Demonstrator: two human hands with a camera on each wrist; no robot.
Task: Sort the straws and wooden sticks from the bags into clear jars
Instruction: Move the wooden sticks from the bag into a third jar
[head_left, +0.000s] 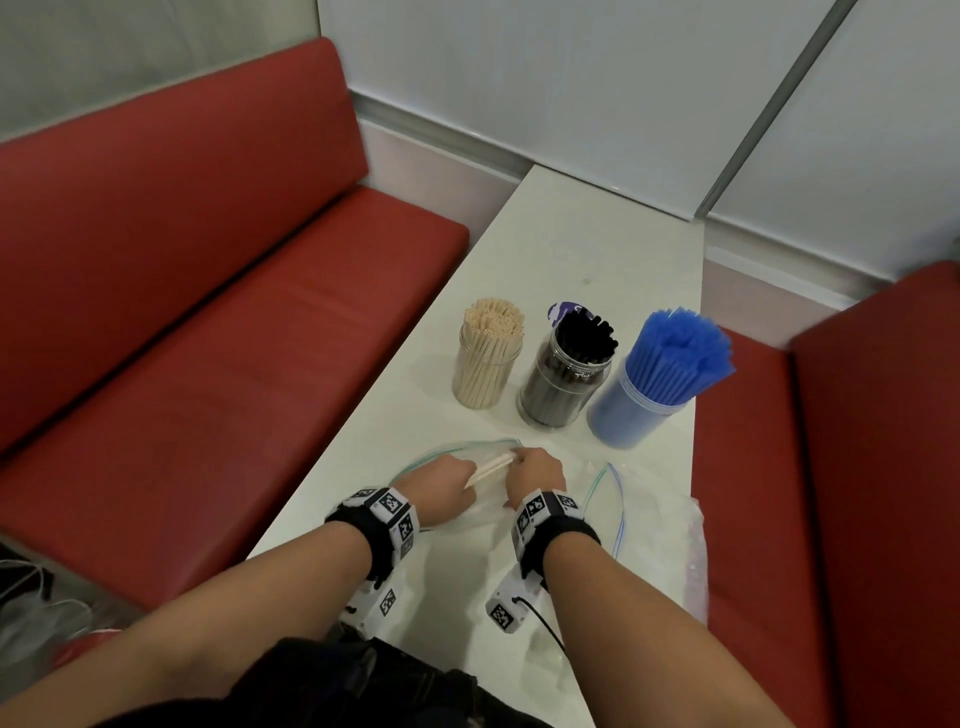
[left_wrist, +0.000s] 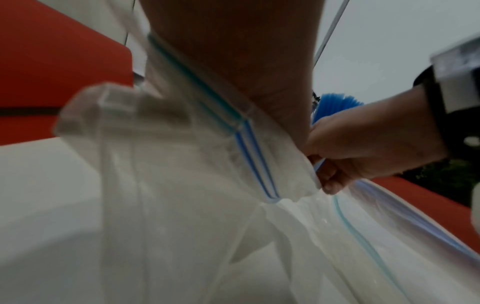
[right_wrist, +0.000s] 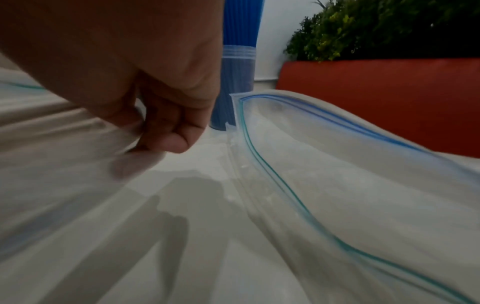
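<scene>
Three clear jars stand in a row on the white table (head_left: 582, 249): wooden sticks (head_left: 485, 358), black straws (head_left: 563, 374), blue straws (head_left: 649, 384). In front of them lies a clear zip bag (head_left: 457, 457). My left hand (head_left: 452, 483) reaches inside it and holds a few wooden sticks (head_left: 491, 467); its fingers are hidden. In the left wrist view the bag's zip rim (left_wrist: 223, 111) wraps my left hand (left_wrist: 246, 51). My right hand (head_left: 530, 467) pinches the bag's rim, as the left wrist view of that hand (left_wrist: 363, 148) and the right wrist view of it (right_wrist: 166, 131) both show.
A second clear zip bag (head_left: 649, 519) lies open-mouthed to the right of my right hand, close beside it in the right wrist view (right_wrist: 337, 164). Red bench seats flank the table on the left (head_left: 208, 312) and right (head_left: 857, 467). A green plant (right_wrist: 376, 26) stands behind the right bench.
</scene>
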